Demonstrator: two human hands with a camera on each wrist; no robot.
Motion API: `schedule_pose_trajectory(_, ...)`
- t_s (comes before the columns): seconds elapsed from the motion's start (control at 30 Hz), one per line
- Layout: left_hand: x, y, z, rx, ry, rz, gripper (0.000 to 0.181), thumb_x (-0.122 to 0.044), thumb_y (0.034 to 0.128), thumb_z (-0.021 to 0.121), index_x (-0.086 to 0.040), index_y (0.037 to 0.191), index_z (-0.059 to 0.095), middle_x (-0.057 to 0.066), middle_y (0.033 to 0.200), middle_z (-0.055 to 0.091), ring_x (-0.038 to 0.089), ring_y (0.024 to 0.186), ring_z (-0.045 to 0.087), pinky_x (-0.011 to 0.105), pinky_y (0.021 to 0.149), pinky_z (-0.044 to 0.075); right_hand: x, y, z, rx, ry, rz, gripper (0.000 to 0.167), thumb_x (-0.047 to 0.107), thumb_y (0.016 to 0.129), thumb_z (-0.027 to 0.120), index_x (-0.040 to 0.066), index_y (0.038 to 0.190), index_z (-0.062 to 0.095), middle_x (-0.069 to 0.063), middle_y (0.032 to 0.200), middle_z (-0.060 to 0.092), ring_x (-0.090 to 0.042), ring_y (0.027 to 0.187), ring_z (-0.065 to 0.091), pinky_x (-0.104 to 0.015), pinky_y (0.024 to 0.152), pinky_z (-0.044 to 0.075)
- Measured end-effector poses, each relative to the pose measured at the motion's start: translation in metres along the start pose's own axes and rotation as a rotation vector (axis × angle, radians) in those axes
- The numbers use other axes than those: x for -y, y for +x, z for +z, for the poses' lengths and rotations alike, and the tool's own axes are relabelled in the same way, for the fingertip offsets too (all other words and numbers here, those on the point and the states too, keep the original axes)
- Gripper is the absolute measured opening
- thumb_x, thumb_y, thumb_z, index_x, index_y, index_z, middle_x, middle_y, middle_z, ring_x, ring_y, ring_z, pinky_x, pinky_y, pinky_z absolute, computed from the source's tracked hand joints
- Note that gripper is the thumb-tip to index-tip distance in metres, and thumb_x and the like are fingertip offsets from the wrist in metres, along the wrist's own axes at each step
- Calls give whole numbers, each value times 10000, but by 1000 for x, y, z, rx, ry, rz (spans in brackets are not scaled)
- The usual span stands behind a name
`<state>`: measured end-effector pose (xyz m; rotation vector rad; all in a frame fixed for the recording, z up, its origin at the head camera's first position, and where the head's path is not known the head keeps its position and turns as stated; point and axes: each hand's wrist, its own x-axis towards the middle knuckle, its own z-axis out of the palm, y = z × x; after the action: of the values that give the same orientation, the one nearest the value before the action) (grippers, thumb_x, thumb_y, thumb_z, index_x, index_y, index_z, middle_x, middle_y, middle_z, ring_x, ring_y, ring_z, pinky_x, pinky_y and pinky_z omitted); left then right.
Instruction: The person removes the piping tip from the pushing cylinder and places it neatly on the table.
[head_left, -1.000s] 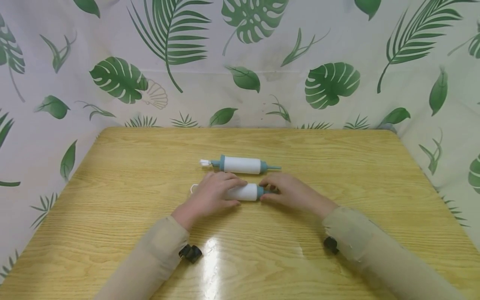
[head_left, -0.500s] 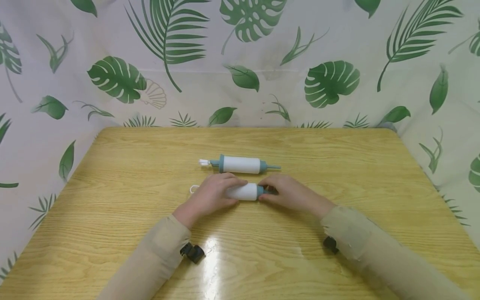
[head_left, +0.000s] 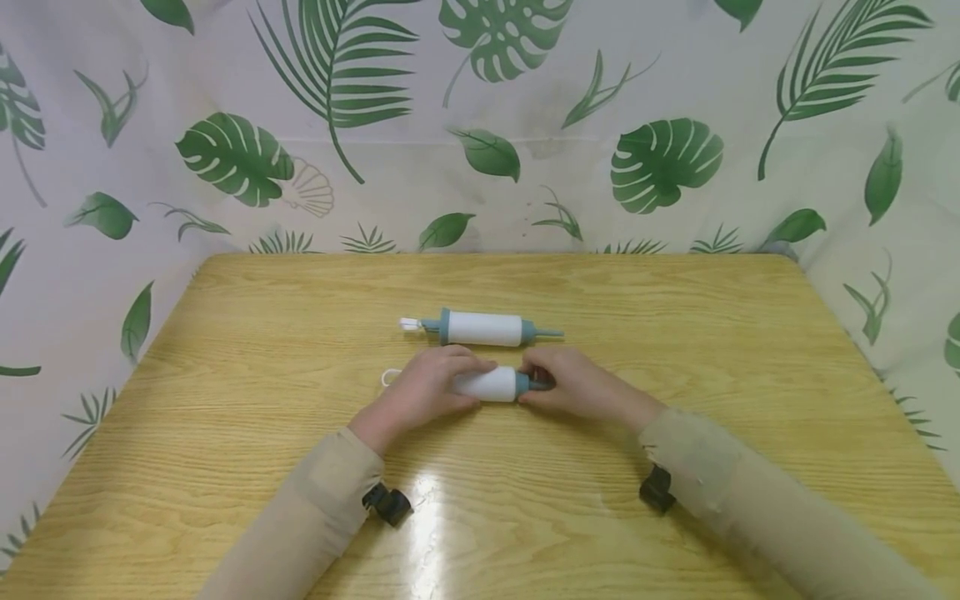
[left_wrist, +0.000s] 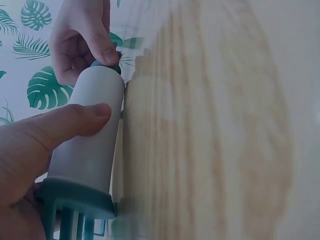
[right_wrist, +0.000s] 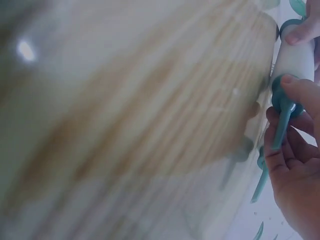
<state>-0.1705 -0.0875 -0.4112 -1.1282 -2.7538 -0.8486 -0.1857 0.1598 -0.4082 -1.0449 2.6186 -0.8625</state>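
Observation:
A syringe-like hand pump with a white barrel (head_left: 497, 384) and teal ends lies across the table. My left hand (head_left: 426, 387) grips its barrel, the thumb along the top in the left wrist view, and hides the pump's left part; a white loop (head_left: 389, 377) shows beyond. At the other end, my right hand (head_left: 581, 382) pinches the teal nozzle cap (head_left: 522, 383). In the right wrist view the thumb presses on this cap, and the thin nozzle (right_wrist: 283, 125) sticks out past the fingers. Ribbed teal rods (left_wrist: 75, 222) come out behind the flange in the left wrist view.
Just behind, a second matching pump (head_left: 486, 329) lies parallel, nozzle to the right and a white piece at its left end. Both rest on a wooden table (head_left: 675, 333). A leaf-printed cloth (head_left: 555, 167) hangs at the back and sides.
My right fingers have closed in slightly around the teal cap. The left hand and both pumps stay nearly where they were.

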Motion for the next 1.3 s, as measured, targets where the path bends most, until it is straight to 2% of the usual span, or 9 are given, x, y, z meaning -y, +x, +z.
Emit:
schedule_pose_trajectory(0.1, 0, 1, 1, 8, 8, -13, 454, -170, 767, 806, -122, 1198, 673, 41, 1122, 656, 186, 1024, 603, 313, 906, 479, 0, -1, 0, 2, 2, 11, 270, 209, 825, 766, 108, 1045, 645, 55, 893, 597, -100, 758, 520, -266, 652, 471)
schedule_pose_trajectory(0.23, -1, 1, 2, 32, 41, -20, 497, -178, 755, 812, -125, 1222, 653, 55, 1155, 642, 216, 1043, 592, 358, 921, 467, 1, -1, 0, 9, -21, -22, 353, 247, 820, 766, 73, 1107, 659, 50, 910, 603, -99, 754, 495, -258, 639, 444)
schedule_pose_trajectory(0.4, -2, 0, 2, 30, 74, 13, 516, -157, 730, 824, -131, 1215, 651, 60, 1166, 640, 235, 1050, 591, 400, 915, 456, 3, -3, 1, 4, -44, -56, 284, 238, 841, 745, 63, 1049, 663, 43, 893, 610, -88, 738, 495, -240, 628, 445)
schedule_pose_trajectory(0.67, -5, -1, -3, -3, 58, 8, 456, -204, 754, 808, -144, 1184, 668, 42, 1136, 658, 194, 1011, 610, 335, 880, 489, 7, -9, -1, -10, -7, -99, 268, 198, 883, 697, 71, 1110, 634, 1, 1019, 645, -89, 864, 585, -257, 731, 516)
schedule_pose_trajectory(0.97, -12, 3, -10, 67, -59, -90, 403, -190, 744, 830, -156, 1117, 680, 11, 1098, 676, 187, 963, 617, 347, 840, 498, 9, -14, -4, -36, 13, -141, 241, 144, 862, 716, 74, 1073, 623, -2, 998, 639, -91, 818, 581, -244, 693, 519)
schedule_pose_trajectory(1.17, -12, 5, -14, 94, -140, -137, 413, -200, 751, 826, -158, 1133, 675, 15, 1101, 668, 181, 953, 603, 352, 828, 496, 9, -13, -5, -117, -138, -260, 272, 84, 815, 757, 46, 1043, 614, -23, 932, 628, -94, 720, 536, -210, 611, 485)
schedule_pose_trajectory(1.23, -12, 5, -15, 96, -132, -143, 419, -196, 758, 822, -154, 1146, 671, 13, 1116, 663, 181, 973, 601, 355, 844, 493, 10, -13, -5, -140, -170, -280, 288, 74, 809, 762, 46, 1046, 600, -25, 918, 616, -95, 705, 523, -206, 598, 475)
schedule_pose_trajectory(1.3, -13, 5, -16, 88, -93, -127, 423, -187, 766, 813, -152, 1162, 667, 12, 1135, 661, 184, 999, 601, 357, 868, 489, 10, -13, -5, -152, -159, -265, 311, 68, 804, 766, 53, 1056, 584, -17, 909, 600, -98, 696, 511, -211, 590, 469)
